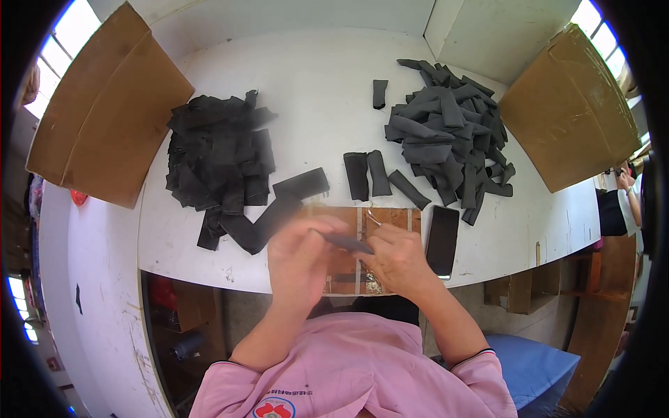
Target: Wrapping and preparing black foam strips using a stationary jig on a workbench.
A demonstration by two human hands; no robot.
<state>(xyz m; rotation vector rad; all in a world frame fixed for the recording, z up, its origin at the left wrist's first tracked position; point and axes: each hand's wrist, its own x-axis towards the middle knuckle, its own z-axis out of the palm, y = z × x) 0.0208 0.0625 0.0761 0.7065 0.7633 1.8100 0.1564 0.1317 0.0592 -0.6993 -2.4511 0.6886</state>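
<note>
Black, flat strip of soft fabric (348,243) is pinched between both hands, left hand (301,259) and right hand (394,259), over a brown wooden board (390,217) at the white bench (313,90) edge; step judged as folding or aligning; next calls for steady grip; limp dark heaps: loose pile (219,157), folded pile (446,132).

We see matt black cloth strips (446,132), a glossy black phone (442,241) right of our hands, and matt cardboard (568,108).
</note>
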